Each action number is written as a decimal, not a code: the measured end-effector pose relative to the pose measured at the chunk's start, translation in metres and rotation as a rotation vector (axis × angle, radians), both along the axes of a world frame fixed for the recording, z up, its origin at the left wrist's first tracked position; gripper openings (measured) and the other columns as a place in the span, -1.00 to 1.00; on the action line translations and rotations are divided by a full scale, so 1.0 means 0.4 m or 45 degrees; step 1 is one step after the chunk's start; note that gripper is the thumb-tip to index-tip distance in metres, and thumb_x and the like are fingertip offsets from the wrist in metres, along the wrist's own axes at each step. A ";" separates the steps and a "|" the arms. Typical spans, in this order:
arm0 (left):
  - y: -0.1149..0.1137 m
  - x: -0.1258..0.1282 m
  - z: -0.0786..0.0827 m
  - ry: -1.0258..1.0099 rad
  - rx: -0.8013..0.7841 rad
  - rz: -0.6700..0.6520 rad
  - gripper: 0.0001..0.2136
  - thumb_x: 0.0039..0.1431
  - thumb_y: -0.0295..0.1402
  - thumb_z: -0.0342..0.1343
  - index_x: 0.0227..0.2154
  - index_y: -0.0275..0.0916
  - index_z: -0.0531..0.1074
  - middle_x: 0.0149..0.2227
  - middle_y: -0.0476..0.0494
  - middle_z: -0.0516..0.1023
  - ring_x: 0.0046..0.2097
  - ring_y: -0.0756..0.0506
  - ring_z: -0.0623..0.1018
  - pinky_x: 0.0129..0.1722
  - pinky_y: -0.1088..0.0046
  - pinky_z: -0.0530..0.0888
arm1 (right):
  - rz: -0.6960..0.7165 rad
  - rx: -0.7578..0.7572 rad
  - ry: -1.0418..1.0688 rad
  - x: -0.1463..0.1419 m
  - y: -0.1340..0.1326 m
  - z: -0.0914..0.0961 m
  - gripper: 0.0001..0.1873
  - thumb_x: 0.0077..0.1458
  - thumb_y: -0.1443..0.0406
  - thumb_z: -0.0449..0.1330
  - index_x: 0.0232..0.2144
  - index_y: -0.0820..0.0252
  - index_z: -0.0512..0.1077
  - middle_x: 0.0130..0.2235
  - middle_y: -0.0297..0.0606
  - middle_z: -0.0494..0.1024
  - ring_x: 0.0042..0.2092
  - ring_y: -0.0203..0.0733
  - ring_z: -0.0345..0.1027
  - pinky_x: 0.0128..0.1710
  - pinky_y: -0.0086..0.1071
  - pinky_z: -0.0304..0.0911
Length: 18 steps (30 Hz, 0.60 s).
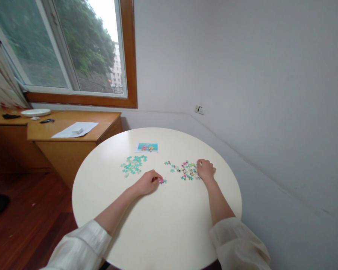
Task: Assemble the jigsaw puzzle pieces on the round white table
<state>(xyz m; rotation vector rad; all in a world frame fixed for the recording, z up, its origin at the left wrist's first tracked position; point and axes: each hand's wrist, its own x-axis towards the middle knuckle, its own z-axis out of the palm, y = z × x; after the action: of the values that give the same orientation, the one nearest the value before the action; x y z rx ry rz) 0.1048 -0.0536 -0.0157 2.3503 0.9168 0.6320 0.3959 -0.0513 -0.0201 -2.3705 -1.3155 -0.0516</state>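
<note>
On the round cream table, my left hand (150, 182) is closed, its fingertips pinching the edge of a small cluster of pink and teal jigsaw puzzle pieces (163, 181). My right hand (205, 169) rests curled at the right edge of a pile of mixed-colour puzzle pieces (188, 171). Its fingers are bent inward, and what lies between them is too small to make out. A short trail of loose pieces (172, 167) runs left from that pile. Mostly teal pieces (133, 165) lie spread beyond my left hand. Behind them lies a teal picture card (147, 147) with cartoon figures.
The round table (157, 232) stands close to a white wall. At the left, a wooden desk (107, 125) holds a paper sheet (86, 128) with a small white box (77, 131), a white plate (36, 112) and dark small items. A window (87, 48) is above.
</note>
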 end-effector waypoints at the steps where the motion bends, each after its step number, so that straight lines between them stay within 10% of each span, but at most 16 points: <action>1: 0.001 0.000 -0.001 -0.001 -0.001 0.001 -0.73 0.03 -0.51 -0.10 -0.30 -0.28 0.50 -0.36 -0.13 0.43 -0.38 0.02 0.38 -0.30 0.52 0.32 | 0.017 0.025 0.009 -0.003 0.001 0.001 -0.65 0.11 0.24 -0.10 -0.17 0.17 0.41 -0.12 -0.03 0.39 -0.06 0.05 0.22 -0.14 -0.09 0.07; 13: 0.004 0.003 -0.006 -0.032 0.008 0.009 -0.70 -0.02 -0.56 -0.09 -0.31 -0.28 0.51 -0.37 -0.12 0.44 -0.36 0.02 0.41 -0.28 0.54 0.34 | 0.918 0.201 0.070 -0.139 -0.005 -0.006 -0.81 0.01 0.25 0.11 -0.30 0.04 0.47 -0.20 -0.26 0.42 -0.13 -0.16 0.24 -0.11 -0.21 0.02; 18: 0.001 0.004 -0.002 -0.018 0.032 -0.001 -0.69 -0.02 -0.58 -0.10 -0.31 -0.27 0.51 -0.37 -0.11 0.43 -0.38 0.03 0.39 -0.29 0.54 0.33 | 1.013 0.150 0.015 -0.153 -0.008 -0.021 -0.77 0.01 0.24 0.13 -0.24 0.04 0.46 -0.18 -0.24 0.41 -0.10 -0.15 0.21 -0.07 -0.18 0.00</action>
<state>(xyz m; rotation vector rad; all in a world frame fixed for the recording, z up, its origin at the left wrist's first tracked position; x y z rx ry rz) 0.1063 -0.0530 -0.0166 2.3652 0.9070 0.6631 0.3349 -0.0543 -0.0286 -1.6026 -2.0763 0.1174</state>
